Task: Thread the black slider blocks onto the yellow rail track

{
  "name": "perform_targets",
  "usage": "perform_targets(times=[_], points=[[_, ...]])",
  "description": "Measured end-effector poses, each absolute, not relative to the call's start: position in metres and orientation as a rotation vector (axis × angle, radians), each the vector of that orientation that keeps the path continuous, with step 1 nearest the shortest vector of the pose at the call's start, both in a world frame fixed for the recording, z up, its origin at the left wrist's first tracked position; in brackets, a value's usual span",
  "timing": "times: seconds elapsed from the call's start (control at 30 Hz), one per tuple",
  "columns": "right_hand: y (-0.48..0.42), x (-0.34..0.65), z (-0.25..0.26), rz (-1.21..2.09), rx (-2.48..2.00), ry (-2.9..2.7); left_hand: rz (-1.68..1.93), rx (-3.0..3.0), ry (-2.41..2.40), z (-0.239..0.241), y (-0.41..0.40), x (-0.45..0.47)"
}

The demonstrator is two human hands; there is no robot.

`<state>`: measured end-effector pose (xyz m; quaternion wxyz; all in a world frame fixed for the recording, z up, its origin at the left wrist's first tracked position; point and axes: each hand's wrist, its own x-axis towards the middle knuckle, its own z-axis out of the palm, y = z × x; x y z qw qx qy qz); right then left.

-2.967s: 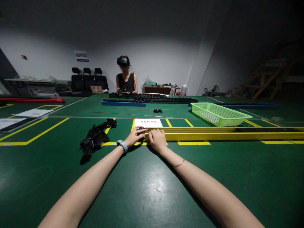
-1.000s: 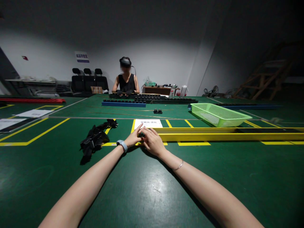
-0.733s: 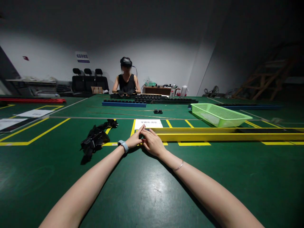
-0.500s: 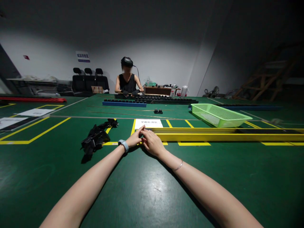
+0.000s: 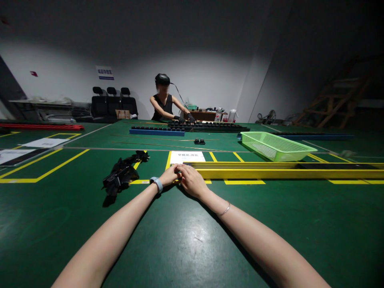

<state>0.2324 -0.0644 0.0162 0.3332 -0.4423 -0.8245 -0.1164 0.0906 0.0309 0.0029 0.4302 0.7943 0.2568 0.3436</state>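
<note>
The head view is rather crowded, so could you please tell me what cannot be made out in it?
All in the head view:
- Left end of the yellow rail's near wall: hidden behind the right hand.
- Whether the left hand grips anything: the right hand's fingers cover its fingertips.
- Rail's right end: cut off by the picture's right edge.
- Smaller print on the white label: too tiny.

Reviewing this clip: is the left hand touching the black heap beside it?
Apart. The head view shows green tabletop and yellow tape between the left hand and the black heap.
</note>
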Motion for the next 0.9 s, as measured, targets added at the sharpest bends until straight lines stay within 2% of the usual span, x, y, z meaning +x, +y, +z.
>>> perform_targets(times=[0.33, 0.9], points=[[-0.0647, 0.2320, 0.0174, -0.286, -1.151, -2.152, 0.842, 1.784, 0.548, 0.0083, 0.0263, 0.0923], [-0.0647, 0.2316, 0.0169, -0.322, -1.181, -2.138, 0.824, 1.802, 0.488, 0.0096, 0.0262, 0.0925]])
